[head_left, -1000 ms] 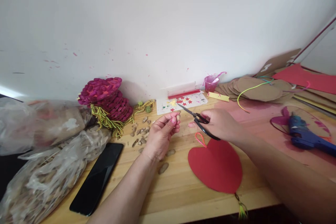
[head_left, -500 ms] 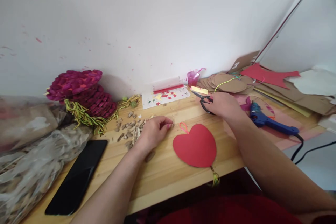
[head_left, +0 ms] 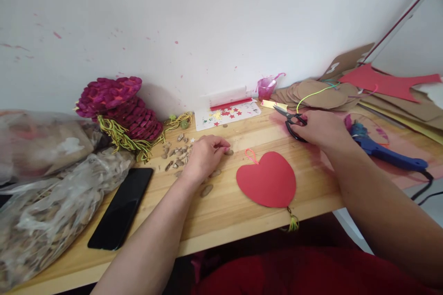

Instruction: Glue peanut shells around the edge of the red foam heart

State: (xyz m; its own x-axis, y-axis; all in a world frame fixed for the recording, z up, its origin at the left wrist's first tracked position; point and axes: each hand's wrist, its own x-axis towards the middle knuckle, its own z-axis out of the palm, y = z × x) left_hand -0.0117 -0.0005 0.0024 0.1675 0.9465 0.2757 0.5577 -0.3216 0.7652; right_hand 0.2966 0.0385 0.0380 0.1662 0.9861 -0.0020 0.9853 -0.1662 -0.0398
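My left hand (head_left: 206, 154) rests palm down on the wooden table (head_left: 228, 214), fingers curled over a small brown shell piece (head_left: 229, 151) beside a scatter of shell pieces (head_left: 176, 154). My right hand (head_left: 321, 129) is closed round black scissors (head_left: 290, 120), whose blades point left and away, low over the table. Between my hands lies a red paper heart (head_left: 267, 179) with a pink loop on top and a yellow tassel (head_left: 293, 223) hanging over the table's front edge.
A black phone (head_left: 121, 207) lies at front left beside plastic bags of shells (head_left: 44, 193). Magenta woven fans (head_left: 117, 106) stand by the wall. A star sticker sheet (head_left: 226, 114), a pink cup (head_left: 266, 86), cardboard cut-outs (head_left: 318, 94) and a blue glue gun (head_left: 384, 152) lie at back and right.
My left hand came down from in front of the scissors onto the table among the shell pieces. My right hand carried the scissors away to the right, toward the cardboard cut-outs.
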